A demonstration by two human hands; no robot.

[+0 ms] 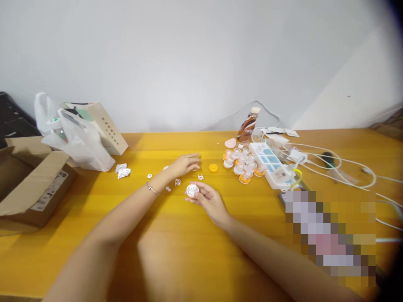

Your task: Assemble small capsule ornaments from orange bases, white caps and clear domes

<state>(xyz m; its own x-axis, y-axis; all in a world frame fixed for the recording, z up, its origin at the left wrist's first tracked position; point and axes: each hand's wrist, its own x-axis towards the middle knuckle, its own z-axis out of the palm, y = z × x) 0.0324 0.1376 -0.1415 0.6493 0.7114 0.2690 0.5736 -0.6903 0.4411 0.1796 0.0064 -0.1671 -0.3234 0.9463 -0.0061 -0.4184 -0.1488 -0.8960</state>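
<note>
My right hand (211,202) grips a small round white piece (192,191) with a silvery face, pinched between thumb and fingers. Farther back, my left hand (186,164) is stretched out low over the table, its fingers extended and slightly blurred. Whether its fingertips touch anything is hidden. Small white openwork parts (178,182) lie around the hands, and another white part (200,177) sits just behind the held piece. An orange disc (213,168) lies right of my left fingertips. Beyond it stands a cluster of clear and orange round pieces (239,167).
A white power strip (270,165) with tangled cables (333,161) takes up the right side, near a brown drink bottle (246,128). On the left are an open cardboard box (47,184), a white plastic bag (90,151), a paper bag (108,130) and crumpled foil (124,173).
</note>
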